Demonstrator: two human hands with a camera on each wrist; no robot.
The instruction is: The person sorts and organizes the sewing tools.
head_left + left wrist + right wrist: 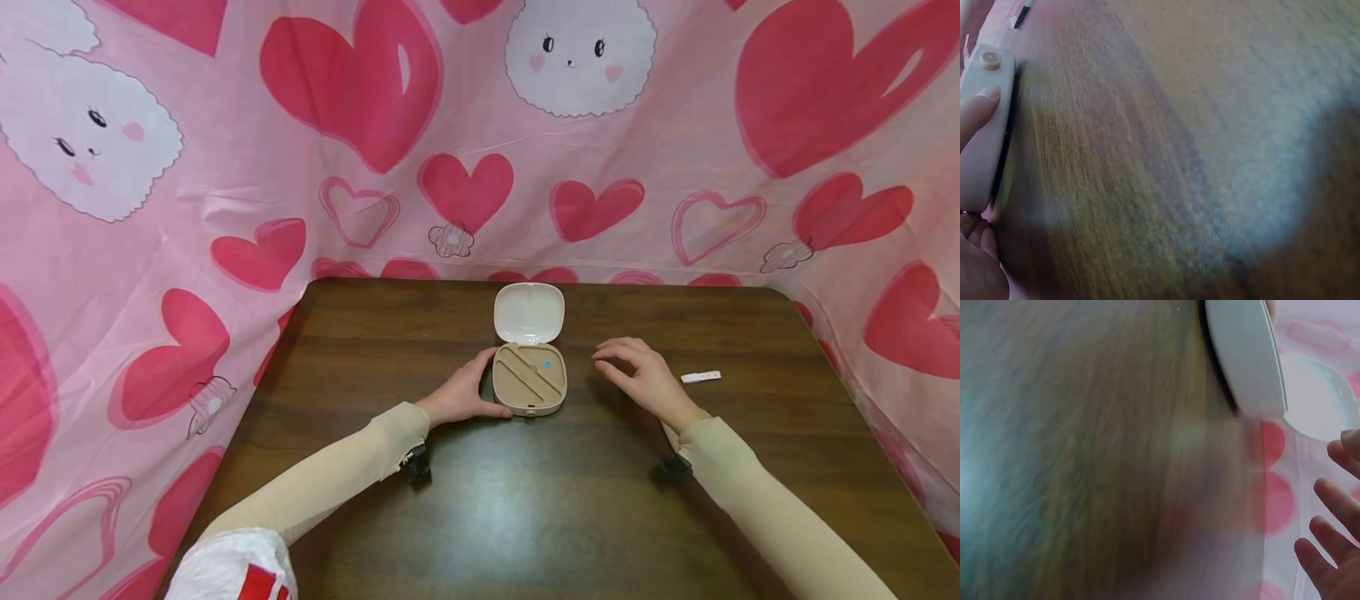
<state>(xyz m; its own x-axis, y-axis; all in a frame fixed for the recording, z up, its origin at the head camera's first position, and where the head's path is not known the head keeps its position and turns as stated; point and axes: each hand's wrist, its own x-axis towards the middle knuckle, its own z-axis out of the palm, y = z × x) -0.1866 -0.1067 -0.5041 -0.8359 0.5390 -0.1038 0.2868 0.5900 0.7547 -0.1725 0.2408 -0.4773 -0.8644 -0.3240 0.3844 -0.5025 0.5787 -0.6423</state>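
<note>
A small white hinged case (530, 409) stands on the table with its lid (528, 313) raised toward the back. Inside is a beige insert (517, 385) with diagonal grooves, and a tiny blue piece (547, 364) lies at its upper right. My left hand (467, 392) holds the case from the left, thumb along the front edge and fingers round the back left side. In the left wrist view the thumb presses the case's front wall (992, 134), close to a round button (990, 60). To the right of the case hovers my right hand (637, 375), fingers loosely bent, holding nothing.
Beyond the right hand lies a short white strip (701, 377) with pinkish marks. The dark wooden table (480, 517) reaches back to a pink cloth (465, 108) printed with hearts, which also hangs along both sides.
</note>
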